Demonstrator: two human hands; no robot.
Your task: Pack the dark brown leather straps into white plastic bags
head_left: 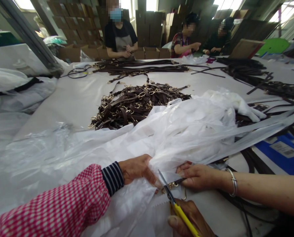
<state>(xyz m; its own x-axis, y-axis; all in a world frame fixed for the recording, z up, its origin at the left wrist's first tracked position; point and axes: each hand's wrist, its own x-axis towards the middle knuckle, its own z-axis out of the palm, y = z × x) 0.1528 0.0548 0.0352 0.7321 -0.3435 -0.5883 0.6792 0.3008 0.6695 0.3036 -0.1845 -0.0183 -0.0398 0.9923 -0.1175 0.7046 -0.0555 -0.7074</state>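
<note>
My left hand (138, 169), in a red checked sleeve, is closed on the thin white plastic sheeting (127, 144) in front of me. In my right hand (191, 214), low in the view, are scissors with a yellow handle (185, 219). Their pointed blades (166, 186) lie against the plastic, between my left hand and a co-worker's hand (198, 176) with a silver bracelet. That hand reaches in from the right and grips the plastic and a dark strap. Gold metal clasps (170, 187) show beside the blades. My right fingers are partly hidden.
Beyond the plastic lies a heap of dark brown straps with gold clasps (137, 102). Long dark straps (147, 65) cross the far table. A blue package with a label (280, 153) is at right. Several people stand or sit across the table, with stacked cartons (75, 24) behind.
</note>
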